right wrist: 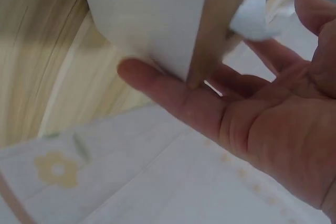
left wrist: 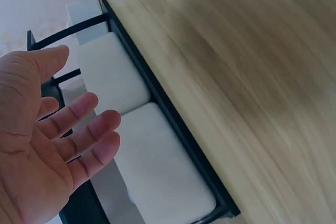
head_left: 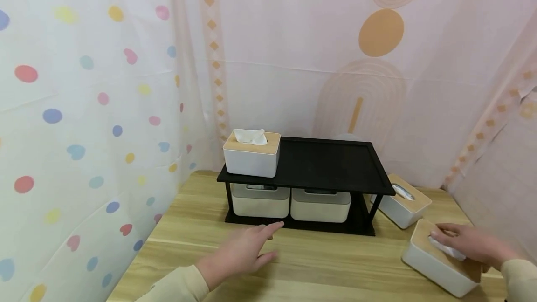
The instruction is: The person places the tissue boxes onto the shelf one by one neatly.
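My left hand (head_left: 241, 250) hovers over the wooden table in front of the black two-tier rack (head_left: 331, 160), its fingers spread and holding nothing. In the left wrist view its palm (left wrist: 31, 156) shows bare beside two white tissue boxes on the rack's lower tier. At the right, my right hand (head_left: 474, 243) grips a white tissue box (head_left: 440, 264) with a wooden lid, its fingers around the lid beside a protruding tissue (head_left: 446, 248). The right wrist view shows the little finger (right wrist: 163, 90) along the box's side; the lid partly hides the other fingers.
One tissue box (head_left: 251, 155) stands on the rack's top left. Below it sit a left box (head_left: 260, 204) and a right box (head_left: 320, 206). Another wooden-lidded box (head_left: 402, 202) rests beside the rack's right end. Patterned curtains (head_left: 272, 36) enclose the table (head_left: 327, 260).
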`<state>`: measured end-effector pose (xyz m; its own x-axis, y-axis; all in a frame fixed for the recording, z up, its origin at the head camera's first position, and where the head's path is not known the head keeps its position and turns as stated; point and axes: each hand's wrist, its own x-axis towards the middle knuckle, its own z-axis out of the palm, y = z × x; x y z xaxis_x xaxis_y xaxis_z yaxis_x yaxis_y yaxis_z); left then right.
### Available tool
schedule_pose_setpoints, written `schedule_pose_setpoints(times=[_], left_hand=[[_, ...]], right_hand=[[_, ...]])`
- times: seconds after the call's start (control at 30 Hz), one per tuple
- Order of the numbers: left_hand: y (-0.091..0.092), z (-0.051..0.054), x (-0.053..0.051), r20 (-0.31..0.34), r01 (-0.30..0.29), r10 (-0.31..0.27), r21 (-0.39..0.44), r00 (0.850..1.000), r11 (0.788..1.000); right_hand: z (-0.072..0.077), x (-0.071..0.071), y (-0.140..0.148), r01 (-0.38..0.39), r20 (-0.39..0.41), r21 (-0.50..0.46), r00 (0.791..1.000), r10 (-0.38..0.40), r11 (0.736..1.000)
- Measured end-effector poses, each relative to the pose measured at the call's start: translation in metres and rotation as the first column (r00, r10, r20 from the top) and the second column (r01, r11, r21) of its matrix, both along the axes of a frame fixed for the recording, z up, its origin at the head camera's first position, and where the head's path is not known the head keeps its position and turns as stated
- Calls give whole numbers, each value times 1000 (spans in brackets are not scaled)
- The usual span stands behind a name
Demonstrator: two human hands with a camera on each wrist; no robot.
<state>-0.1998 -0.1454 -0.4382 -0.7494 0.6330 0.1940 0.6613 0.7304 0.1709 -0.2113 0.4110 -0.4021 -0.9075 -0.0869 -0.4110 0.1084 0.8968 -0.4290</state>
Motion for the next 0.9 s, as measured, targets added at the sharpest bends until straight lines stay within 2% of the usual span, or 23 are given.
schedule_pose_setpoints(times=[0.13,0.2,0.23,0.37,0.43,0.5,0.6,0.67,0.7,0.73,0.8,0.9], left_hand=[[9,-4,3,49,17,-17,-6,999,1000],[15,-8,6,75,33,-34,2,997,999],[18,-10,9,76,46,-46,7,996,999],[29,-18,20,161,86,-94,60,983,995],[33,-21,25,200,84,-97,74,975,994],[35,-23,29,230,64,-84,95,969,993],[35,-25,30,275,3,-41,136,961,991],[32,-26,28,320,-54,-4,172,947,984],[30,-27,28,339,-83,14,189,941,978],[28,-27,27,355,-109,32,200,934,974],[23,-28,26,363,-141,58,208,930,968],[17,-30,25,355,-157,75,208,932,965]], right_hand=[[1,10,-35,-98,-63,-43,993,95,994],[1,12,-55,-142,-81,-94,988,135,985],[0,13,-67,-155,-86,-112,986,145,982],[-1,19,-116,-186,-130,-217,979,160,958],[-2,22,-142,-193,-153,-275,976,155,942],[-3,25,-165,-216,-180,-327,970,163,920],[-9,29,-193,-277,-206,-428,957,205,860],[-16,30,-208,-316,-215,-466,947,241,826],[-20,30,-215,-337,-226,-467,939,257,818],[-25,31,-221,-349,-233,-465,935,268,814],[-33,30,-230,-354,-238,-441,932,273,824],[-42,29,-236,-335,-229,-441,939,256,833]])
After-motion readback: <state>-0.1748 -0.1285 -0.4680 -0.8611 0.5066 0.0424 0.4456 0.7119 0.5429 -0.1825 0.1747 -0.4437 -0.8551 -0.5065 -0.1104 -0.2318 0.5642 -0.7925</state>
